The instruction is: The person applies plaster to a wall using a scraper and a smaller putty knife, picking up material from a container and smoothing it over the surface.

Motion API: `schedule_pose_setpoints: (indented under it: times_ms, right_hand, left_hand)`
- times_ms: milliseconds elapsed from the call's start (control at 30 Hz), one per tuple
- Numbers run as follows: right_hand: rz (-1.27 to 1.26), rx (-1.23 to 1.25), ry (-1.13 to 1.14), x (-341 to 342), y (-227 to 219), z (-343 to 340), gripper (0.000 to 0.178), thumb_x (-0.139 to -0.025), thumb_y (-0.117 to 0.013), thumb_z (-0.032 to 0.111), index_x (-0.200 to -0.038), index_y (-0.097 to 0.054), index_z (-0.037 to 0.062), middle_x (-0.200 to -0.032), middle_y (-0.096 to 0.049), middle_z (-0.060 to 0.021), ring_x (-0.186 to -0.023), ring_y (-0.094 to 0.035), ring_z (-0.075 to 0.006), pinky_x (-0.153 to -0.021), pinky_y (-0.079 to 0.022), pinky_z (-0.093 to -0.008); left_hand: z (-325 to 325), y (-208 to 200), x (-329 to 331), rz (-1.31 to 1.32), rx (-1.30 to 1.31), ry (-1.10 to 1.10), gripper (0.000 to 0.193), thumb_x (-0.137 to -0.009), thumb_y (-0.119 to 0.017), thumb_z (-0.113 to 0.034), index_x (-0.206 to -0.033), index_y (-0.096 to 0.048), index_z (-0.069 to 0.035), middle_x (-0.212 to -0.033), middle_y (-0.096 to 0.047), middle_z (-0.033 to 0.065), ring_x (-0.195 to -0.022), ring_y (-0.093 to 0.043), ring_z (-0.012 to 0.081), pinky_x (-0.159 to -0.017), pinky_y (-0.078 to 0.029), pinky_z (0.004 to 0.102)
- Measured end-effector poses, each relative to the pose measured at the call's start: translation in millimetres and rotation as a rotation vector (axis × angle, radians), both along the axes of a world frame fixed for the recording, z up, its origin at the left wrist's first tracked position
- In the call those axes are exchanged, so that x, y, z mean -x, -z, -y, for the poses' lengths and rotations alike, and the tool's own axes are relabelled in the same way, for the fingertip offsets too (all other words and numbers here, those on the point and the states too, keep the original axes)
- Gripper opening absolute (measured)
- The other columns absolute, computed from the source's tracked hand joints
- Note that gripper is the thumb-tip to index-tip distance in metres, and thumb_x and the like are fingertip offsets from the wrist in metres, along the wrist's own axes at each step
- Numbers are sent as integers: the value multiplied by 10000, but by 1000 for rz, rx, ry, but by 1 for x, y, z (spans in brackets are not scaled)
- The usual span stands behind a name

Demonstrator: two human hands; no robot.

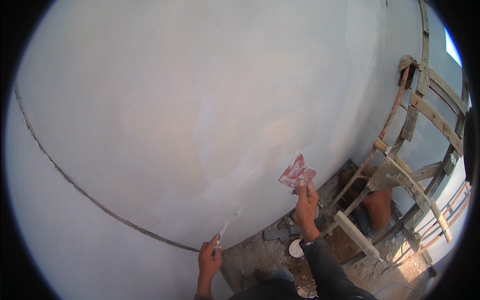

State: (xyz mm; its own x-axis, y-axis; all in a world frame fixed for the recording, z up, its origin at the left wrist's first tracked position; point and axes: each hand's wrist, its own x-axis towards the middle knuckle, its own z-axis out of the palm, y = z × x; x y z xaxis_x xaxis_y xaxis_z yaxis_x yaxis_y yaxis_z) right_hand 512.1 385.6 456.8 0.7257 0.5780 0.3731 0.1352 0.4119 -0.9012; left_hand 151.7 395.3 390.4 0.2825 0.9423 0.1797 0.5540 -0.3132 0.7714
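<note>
My left hand is closed round the handle of a narrow putty knife, low and left of centre. The blade points up toward the wall, and a small white dab shows by its tip. My right hand pinches the lower edge of a red putty spreader, which is smeared with white paste. The spreader is raised in front of the pale plastered wall; whether it touches the wall I cannot tell. Lighter and yellowish patches mark the wall's surface.
A dark groove curves across the wall at the left. Wooden scaffolding stands at the right, with a cloth-like bundle on it. Behind its lower bars is a brown shape I cannot make out. Rubble and a white round container lie on the floor.
</note>
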Motion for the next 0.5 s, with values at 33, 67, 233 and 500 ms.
schedule_pose_setpoints:
  times_ms: [33, 67, 233, 500]
  right_hand:
    - [53, 20, 143, -23, -4, -24, 336, -1131, -562, 224, -1346, -683, -4, -1041, -695, -12, -915, -623, -119, -783, -510, -319]
    - [107, 41, 292, -45, -8, -47, 334, -1127, -566, 211, -1341, -690, -14, -1012, -707, -34, -906, -621, -133, -771, -503, -326]
    - [485, 70, 780, -75, -47, -109, 369, -1059, -626, 85, -1408, -657, -28, -943, -691, -112, -826, -610, -195, -699, -510, -373]
    - [763, 138, 399, 79, 52, -105, 480, -840, -716, -72, -1318, -669, -75, -936, -742, -199, -896, -640, -346, -745, -548, -445]
  left_hand:
    - [-1, 4, 1, -14, 19, 3, 454, -991, -695, -72, -1442, -687, -116, -973, -645, 135, -866, -647, 244, -799, -525, 368]
    - [-2, 7, -1, -26, 38, 10, 456, -988, -700, -75, -1443, -686, -114, -977, -650, 138, -873, -651, 242, -804, -526, 364]
    - [0, 29, 2, -8, 42, 19, 452, -996, -705, -87, -1448, -680, -102, -1004, -669, 145, -907, -666, 237, -833, -532, 354]
    - [-1, 57, 5, 4, 144, -17, 458, -996, -717, -124, -1450, -667, -91, -1070, -692, 152, -965, -699, 266, -903, -553, 388]
